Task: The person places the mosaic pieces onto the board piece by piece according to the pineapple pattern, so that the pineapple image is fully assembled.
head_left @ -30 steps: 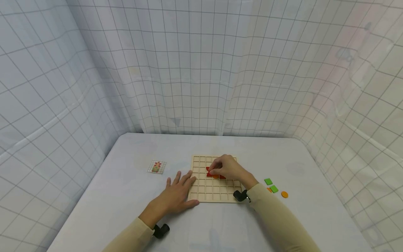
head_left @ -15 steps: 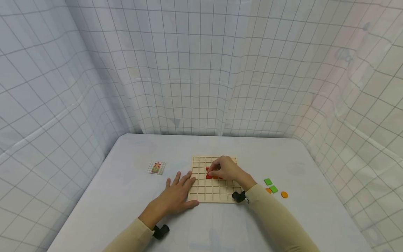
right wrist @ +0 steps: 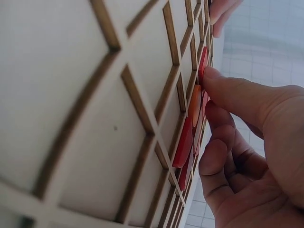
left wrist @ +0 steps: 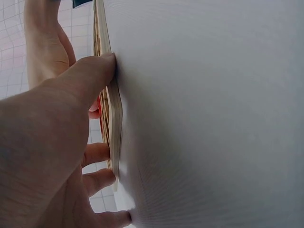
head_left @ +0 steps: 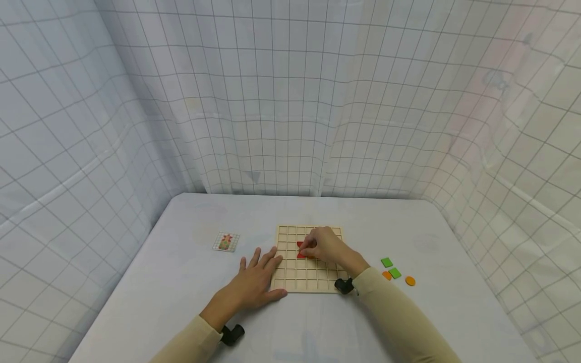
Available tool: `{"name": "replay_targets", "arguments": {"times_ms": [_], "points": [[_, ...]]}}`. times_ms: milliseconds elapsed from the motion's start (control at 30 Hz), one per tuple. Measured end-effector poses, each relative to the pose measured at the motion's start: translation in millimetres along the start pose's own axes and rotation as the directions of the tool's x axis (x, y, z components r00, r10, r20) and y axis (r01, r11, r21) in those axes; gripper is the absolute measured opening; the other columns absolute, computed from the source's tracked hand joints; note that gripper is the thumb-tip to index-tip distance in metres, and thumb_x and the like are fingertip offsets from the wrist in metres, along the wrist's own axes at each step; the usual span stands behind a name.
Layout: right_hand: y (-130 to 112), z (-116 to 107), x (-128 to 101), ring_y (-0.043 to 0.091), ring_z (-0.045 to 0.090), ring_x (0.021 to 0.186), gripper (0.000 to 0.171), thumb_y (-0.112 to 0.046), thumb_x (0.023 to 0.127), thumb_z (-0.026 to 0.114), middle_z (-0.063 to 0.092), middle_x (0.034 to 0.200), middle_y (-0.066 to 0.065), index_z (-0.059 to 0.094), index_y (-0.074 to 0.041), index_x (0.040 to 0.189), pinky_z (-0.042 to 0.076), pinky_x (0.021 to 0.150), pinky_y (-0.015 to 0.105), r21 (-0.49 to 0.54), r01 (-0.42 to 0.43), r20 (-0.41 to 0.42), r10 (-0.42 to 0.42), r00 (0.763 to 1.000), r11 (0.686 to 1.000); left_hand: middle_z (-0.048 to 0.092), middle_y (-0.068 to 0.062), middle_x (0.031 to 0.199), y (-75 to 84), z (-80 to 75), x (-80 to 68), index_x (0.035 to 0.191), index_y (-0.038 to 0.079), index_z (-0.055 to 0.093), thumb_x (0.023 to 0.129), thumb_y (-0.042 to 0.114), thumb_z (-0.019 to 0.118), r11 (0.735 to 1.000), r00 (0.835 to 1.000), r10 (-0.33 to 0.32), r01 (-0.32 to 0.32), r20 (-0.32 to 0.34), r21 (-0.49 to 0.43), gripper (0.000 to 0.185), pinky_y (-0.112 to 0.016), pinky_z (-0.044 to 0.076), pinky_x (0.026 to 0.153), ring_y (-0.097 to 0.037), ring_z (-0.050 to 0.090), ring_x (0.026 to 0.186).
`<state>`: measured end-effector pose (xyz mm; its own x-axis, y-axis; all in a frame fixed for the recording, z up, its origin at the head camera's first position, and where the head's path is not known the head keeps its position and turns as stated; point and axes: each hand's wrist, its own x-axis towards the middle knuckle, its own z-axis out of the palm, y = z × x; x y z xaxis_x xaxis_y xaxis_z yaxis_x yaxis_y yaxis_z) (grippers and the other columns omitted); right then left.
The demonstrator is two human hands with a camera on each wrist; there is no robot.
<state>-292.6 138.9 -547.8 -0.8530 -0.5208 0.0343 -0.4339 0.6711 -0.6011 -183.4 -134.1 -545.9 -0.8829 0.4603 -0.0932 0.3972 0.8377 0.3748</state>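
A wooden grid board [head_left: 306,276] lies on the white table [head_left: 190,272]. My left hand [head_left: 254,280] lies flat beside it, thumb [left wrist: 92,76] and fingertips touching the board's left edge [left wrist: 114,118]. My right hand [head_left: 328,247] is over the board's middle with its fingers curled. Its thumb [right wrist: 237,92] presses a red piece [right wrist: 203,61] that stands partly out of its cell. More red pieces [right wrist: 183,142] and an orange piece [right wrist: 194,104] sit in neighbouring cells. In the head view only a bit of red piece [head_left: 300,250] shows by the fingertips.
Two green squares [head_left: 387,262] [head_left: 395,273] and two orange pieces [head_left: 387,276] [head_left: 410,281] lie on the table right of the board. A small pattern card [head_left: 225,241] lies to the left. Gridded curtains [head_left: 290,101] close in the table.
My right hand has slid slightly nearer and lower over the red pieces, now hiding the orange one in the head view. The left hand has not moved.
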Motion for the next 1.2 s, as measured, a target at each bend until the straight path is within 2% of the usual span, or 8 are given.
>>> {"name": "replay_targets", "arguments": {"times_ms": [233,467,633,733,1000,1200], "points": [[-2.5,-4.0,-4.1,0.005,0.063,0.088,0.005,-0.020,0.102,0.094,0.080,0.096,-0.005,0.095,-0.016,0.103,0.055,0.077,0.024,-0.021,0.039,-0.020,-0.040,0.999,0.999,0.028,-0.018,0.194,1.1,0.4,0.2,0.179,0.008,0.042,0.108,0.062,0.078,1.000,1.000,-0.001,0.001,0.000,0.002,0.096,-0.094,0.028,0.129,-0.065,0.026,0.175],[-1.4,-13.6,-14.0,0.005,0.067,0.092,0.008,-0.017,0.102,0.093,0.085,0.105,-0.002,0.094,-0.013,0.109,0.059,0.081,0.025,-0.010,0.022,-0.032,-0.022,0.999,1.000,0.028,-0.017,0.194,-0.1,2.5,0.7,0.179,0.009,0.043,0.107,0.063,0.078,1.000,1.000,-0.010,0.010,0.003,-0.003,0.097,-0.093,0.027,0.129,-0.064,0.025,0.176],[6.4,-28.0,-25.2,0.006,0.062,0.085,0.010,-0.016,0.103,0.091,0.085,0.105,0.000,0.092,-0.009,0.111,0.055,0.076,0.023,-0.039,0.040,-0.065,-0.042,0.997,0.998,0.029,-0.017,0.194,-0.2,2.3,1.1,0.179,0.008,0.043,0.107,0.063,0.079,1.000,1.000,-0.012,0.012,-0.001,0.005,0.097,-0.093,0.027,0.129,-0.064,0.025,0.176],[14.8,-37.3,-35.6,0.008,0.058,0.081,0.010,-0.014,0.103,0.090,0.083,0.101,-0.001,0.092,-0.010,0.113,0.051,0.072,0.022,-0.047,0.017,-0.079,-0.021,0.997,0.999,0.029,-0.017,0.194,0.3,2.3,1.0,0.179,0.008,0.043,0.107,0.063,0.079,1.000,1.000,-0.011,0.011,-0.003,0.004,0.097,-0.094,0.027,0.130,-0.063,0.026,0.176],[43.0,-62.8,-69.9,0.010,0.063,0.087,0.016,-0.017,0.103,0.092,0.082,0.102,-0.003,0.091,-0.012,0.118,0.053,0.076,0.024,-0.085,-0.085,-0.114,0.075,0.991,0.993,0.029,-0.017,0.194,0.3,2.2,1.3,0.179,0.008,0.043,0.107,0.062,0.080,1.000,1.000,-0.005,0.005,-0.003,0.006,0.097,-0.094,0.027,0.129,-0.063,0.026,0.176],[61.7,-80.6,-98.8,0.011,0.067,0.091,0.018,-0.018,0.101,0.093,0.082,0.106,-0.002,0.091,-0.014,0.119,0.055,0.076,0.025,-0.078,-0.137,-0.091,0.129,0.987,0.988,0.030,-0.018,0.193,0.0,2.1,2.4,0.178,0.008,0.044,0.106,0.061,0.081,1.000,1.000,0.000,0.000,-0.008,0.007,0.097,-0.095,0.027,0.128,-0.064,0.026,0.175]]}}
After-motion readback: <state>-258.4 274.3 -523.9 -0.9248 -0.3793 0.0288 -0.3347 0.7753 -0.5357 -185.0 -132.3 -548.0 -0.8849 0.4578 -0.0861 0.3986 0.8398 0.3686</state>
